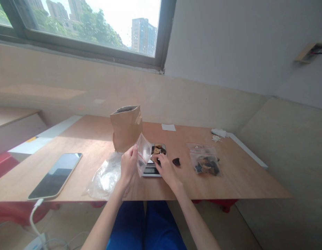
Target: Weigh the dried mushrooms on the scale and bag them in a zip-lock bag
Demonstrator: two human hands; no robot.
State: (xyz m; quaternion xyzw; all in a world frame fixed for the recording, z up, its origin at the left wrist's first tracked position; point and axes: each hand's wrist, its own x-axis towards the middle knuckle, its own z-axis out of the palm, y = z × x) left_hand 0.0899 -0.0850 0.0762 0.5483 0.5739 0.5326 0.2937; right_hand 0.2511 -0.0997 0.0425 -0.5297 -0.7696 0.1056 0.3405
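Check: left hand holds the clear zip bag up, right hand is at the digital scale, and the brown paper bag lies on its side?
No: the brown paper bag stands upright, as the head view shows. The left hand holds the clear zip bag up, and the right hand is at the digital scale.

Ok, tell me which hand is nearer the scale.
Right hand: fingers over the scale. Left hand: off its left side, holding a zip bag.

Plywood table [236,177] with phone [55,175], digital scale [151,171]
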